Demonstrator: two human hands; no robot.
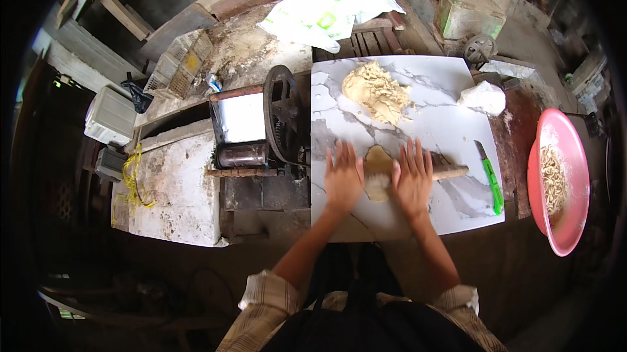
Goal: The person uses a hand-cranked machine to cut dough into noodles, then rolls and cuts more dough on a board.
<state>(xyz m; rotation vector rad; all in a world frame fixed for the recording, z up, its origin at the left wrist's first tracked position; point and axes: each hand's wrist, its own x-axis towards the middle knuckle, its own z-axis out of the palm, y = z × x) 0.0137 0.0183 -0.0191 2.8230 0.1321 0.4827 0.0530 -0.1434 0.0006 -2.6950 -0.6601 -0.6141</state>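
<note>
My left hand (343, 176) and my right hand (413, 179) lie flat, fingers spread, on a wooden rolling pin (449, 172) that crosses a small flattened piece of dough (377, 161). The pin's right end sticks out past my right hand. All of this rests on a white marble-patterned board (444, 117). A big rough lump of dough (377, 91) sits at the far part of the board.
A green-handled knife (490, 179) lies at the board's right edge. A pink basin (565, 182) with noodle strands stands to the right. A white lump (482, 97) sits at the far right corner. A hand-cranked roller machine (258, 127) stands left of the board. A white plastic bag (326, 9) lies behind.
</note>
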